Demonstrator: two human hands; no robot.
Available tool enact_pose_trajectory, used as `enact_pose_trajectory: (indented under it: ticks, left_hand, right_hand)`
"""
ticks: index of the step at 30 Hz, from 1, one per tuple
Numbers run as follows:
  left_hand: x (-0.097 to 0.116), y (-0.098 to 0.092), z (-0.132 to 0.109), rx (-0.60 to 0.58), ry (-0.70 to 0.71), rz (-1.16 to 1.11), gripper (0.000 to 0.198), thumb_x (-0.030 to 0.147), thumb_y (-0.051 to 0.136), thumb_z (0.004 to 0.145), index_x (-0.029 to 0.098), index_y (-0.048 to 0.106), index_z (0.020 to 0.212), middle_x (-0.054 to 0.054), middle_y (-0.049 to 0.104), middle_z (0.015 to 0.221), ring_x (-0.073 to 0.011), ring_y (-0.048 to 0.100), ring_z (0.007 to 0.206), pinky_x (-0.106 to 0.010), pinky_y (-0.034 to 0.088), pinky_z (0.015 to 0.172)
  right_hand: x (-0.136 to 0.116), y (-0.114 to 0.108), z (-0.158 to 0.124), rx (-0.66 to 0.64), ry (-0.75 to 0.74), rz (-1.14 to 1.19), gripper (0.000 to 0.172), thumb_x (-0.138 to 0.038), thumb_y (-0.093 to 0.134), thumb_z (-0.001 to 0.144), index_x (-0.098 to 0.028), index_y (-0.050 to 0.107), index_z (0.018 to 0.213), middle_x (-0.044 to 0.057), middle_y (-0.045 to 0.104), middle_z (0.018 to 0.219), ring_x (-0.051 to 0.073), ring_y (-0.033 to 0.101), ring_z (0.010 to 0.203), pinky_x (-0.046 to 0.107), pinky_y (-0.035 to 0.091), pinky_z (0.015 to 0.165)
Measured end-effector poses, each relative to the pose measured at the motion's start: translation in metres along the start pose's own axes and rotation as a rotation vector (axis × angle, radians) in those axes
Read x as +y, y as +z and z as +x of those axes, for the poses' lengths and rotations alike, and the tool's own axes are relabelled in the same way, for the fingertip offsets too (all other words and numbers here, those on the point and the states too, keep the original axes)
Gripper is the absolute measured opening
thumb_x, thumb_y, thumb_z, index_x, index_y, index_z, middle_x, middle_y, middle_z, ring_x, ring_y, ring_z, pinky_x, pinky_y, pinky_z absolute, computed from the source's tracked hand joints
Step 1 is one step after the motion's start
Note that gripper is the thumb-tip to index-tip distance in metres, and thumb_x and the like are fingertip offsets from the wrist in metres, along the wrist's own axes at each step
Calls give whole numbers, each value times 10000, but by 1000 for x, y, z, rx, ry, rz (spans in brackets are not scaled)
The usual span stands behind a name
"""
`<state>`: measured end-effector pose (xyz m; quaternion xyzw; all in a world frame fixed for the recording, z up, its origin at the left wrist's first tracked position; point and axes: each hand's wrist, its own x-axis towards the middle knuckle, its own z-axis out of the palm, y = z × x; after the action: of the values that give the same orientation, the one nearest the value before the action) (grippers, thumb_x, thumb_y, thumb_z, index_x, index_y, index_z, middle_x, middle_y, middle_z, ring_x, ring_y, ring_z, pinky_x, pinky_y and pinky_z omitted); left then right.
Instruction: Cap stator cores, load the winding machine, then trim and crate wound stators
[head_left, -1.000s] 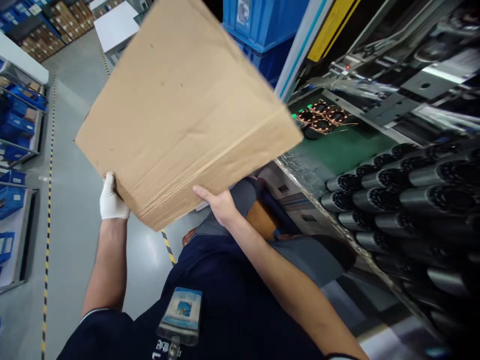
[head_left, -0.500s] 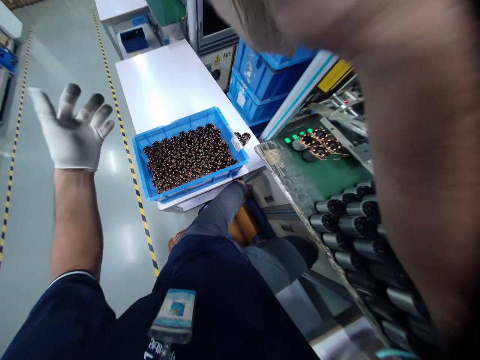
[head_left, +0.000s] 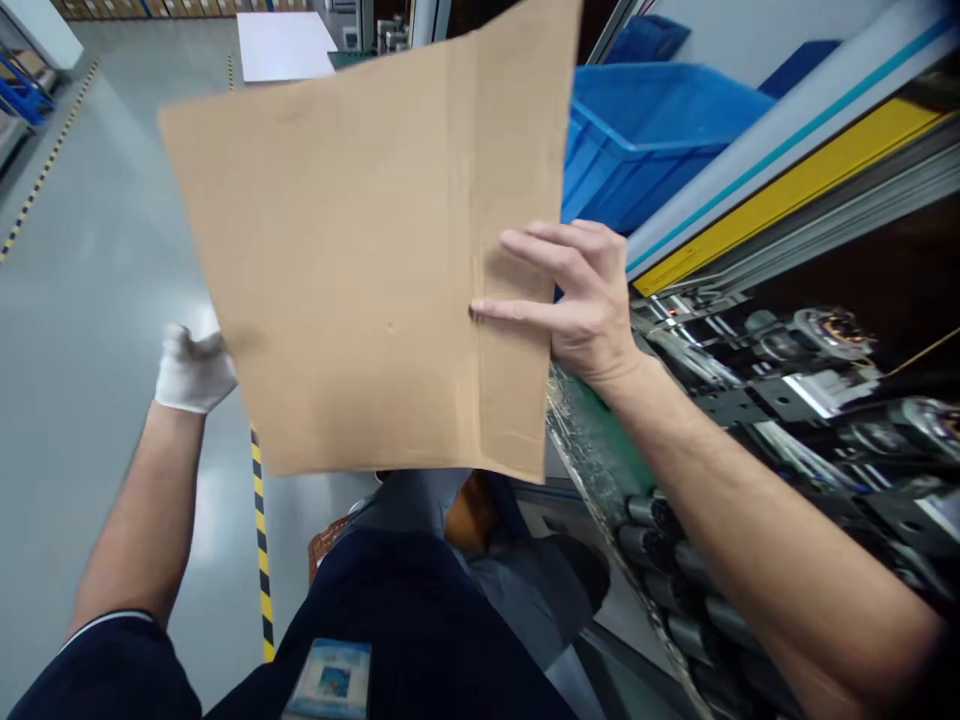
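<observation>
A large sheet of brown cardboard point(head_left: 352, 260) with a crease along its right part is held up in front of me. My left hand point(head_left: 193, 370), in a white glove, grips its left edge; the fingers go behind the sheet and are partly hidden. My bare right hand point(head_left: 581, 295) holds the right edge, several fingers lying across the front face and the thumb out of sight. Behind the cardboard, the blue tray of copper-wound parts and most of the white table are hidden.
An open blue bin point(head_left: 660, 110) stands beyond my right hand. At right is a machine point(head_left: 795, 380) with metal fixtures and a yellow strip point(head_left: 787, 190). Dark cylinders point(head_left: 675, 580) lie on the bench below my right forearm. A striped floor line point(head_left: 262, 550) runs at left.
The cardboard has come into view between my hands. My left hand, open and raised before, has lowered and closed on its edge. My right arm has moved down from close to the camera.
</observation>
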<state>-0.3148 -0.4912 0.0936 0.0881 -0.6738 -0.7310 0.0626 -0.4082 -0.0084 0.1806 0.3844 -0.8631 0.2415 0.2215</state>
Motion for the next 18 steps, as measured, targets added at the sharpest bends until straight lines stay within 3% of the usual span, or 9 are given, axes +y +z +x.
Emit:
enact_pose_trajectory:
  ticks: [2,3,6,9,11,12,14,16,18]
  left_hand:
    - [-14,3,1,-46,-118,41,894,754,1088,458,151,829,1065,-226,870,1183,-566,686,1454,-754,608,1206]
    - [-20,7,1,-33,-122,43,836,618,1133,479,143,836,1100,-222,872,1197,-559,711,1422,-744,603,1221]
    - [-36,17,-3,31,-92,17,758,617,1085,632,171,837,1193,-187,856,1334,-503,718,1444,-670,569,1299]
    - [-53,29,-6,130,-49,-34,760,675,1028,693,190,829,1242,-164,831,1413,-476,678,1513,-628,548,1332]
    - [-65,41,-9,195,-27,-61,791,684,1015,698,196,817,1289,-150,823,1428,-453,666,1534,-610,534,1349]
    - [-71,48,-10,216,-23,-71,814,693,1010,698,199,811,1313,-149,821,1428,-443,668,1533,-601,529,1355]
    - [-79,60,-15,226,-37,-91,860,706,1009,689,222,795,1367,-142,814,1435,-421,681,1521,-579,523,1362]
    - [-82,65,-21,213,-39,-151,863,760,973,707,267,786,1391,-124,813,1436,-402,686,1517,-565,527,1357]
    - [-81,57,-26,217,-2,-228,849,936,790,790,320,783,1374,-99,815,1435,-387,667,1537,-576,544,1337]
  right_hand:
    - [7,4,-2,135,21,17,309,-645,677,1139,-424,889,1182,-63,656,1674,337,516,1648,696,348,1425]
    - [10,6,-2,211,44,45,347,-677,710,1112,-404,865,1262,-51,592,1743,353,475,1684,700,371,1414]
    - [25,6,7,307,178,263,614,-755,669,1100,-365,685,1574,68,547,1793,361,566,1629,655,535,1283]
    - [39,1,20,-23,368,550,813,-801,233,1181,-272,540,1717,161,812,1423,299,838,1190,541,698,948]
    - [43,2,34,-238,422,580,817,-827,383,1146,-209,677,1592,125,870,1208,289,851,1013,503,712,853]
    - [43,4,42,-281,417,545,734,-790,609,1085,-180,766,1461,105,876,1162,293,842,1000,496,714,863]
    - [45,12,65,-274,392,449,493,-506,951,913,-133,845,1217,72,880,1129,295,819,1039,486,695,955]
    - [50,25,93,-283,351,292,327,-265,957,886,-94,848,1143,46,885,1129,270,802,1090,469,641,1047]
    - [61,42,122,-348,285,106,281,-184,871,937,-72,841,1193,10,885,1157,219,795,1126,414,587,1052]
